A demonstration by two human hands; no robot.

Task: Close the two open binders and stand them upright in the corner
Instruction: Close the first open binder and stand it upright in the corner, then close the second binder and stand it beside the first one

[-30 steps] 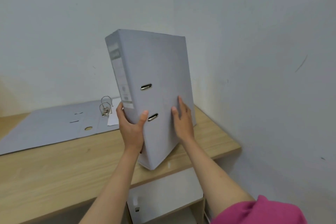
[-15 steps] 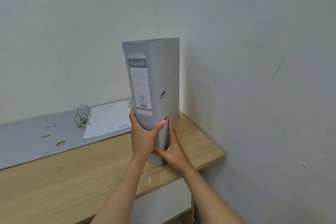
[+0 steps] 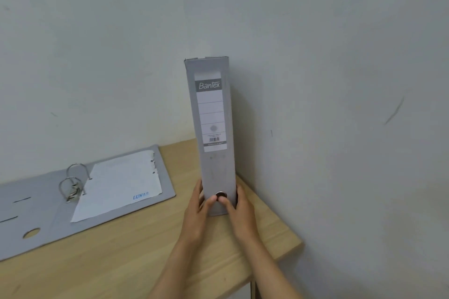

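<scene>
A closed grey binder (image 3: 213, 167) stands upright on the wooden desk (image 3: 116, 257), its labelled spine facing me, close to the right wall near the corner. My left hand (image 3: 198, 213) clasps its lower left side, thumb on the spine by the metal finger ring. My right hand (image 3: 239, 213) clasps the lower right side, thumb also at the ring. A second grey binder (image 3: 43, 209) lies open and flat on the desk at the left, its metal rings up and a white sheet (image 3: 121, 182) on its right half.
Two pale walls meet in a corner behind the upright binder. The desk's right end (image 3: 294, 243) stops against the right wall. Bare wood shows between the two binders.
The closed binder went from tilted in the air to standing upright on the desk, turned spine toward me. Both hands slid down to its base.
</scene>
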